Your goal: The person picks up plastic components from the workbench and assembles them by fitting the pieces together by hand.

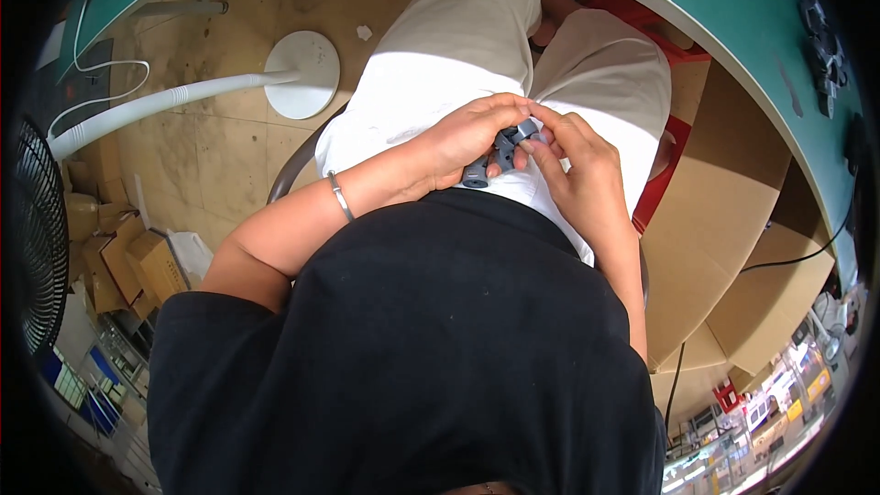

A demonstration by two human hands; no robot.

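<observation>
Over my lap, both hands are closed around a dark grey plastic part (pixel 507 148) with short cylindrical sections. My left hand (pixel 469 139), a silver bangle on its wrist, cups the part from the left side; one rounded end (pixel 475 172) pokes out below its fingers. From the right, my right hand (pixel 575 151) pinches the upper end with thumb and fingers. The two hands' fingertips meet at the top. Fingers hide much of the part, and I cannot tell its exact kind.
A green table (pixel 733 0) curves around the front, with several dark parts (pixel 825 55) at its right. An open cardboard box (pixel 715 211) stands beside my right leg. At left are a black fan (pixel 38 238), a white stand base (pixel 302 75) and cardboard boxes (pixel 137 261).
</observation>
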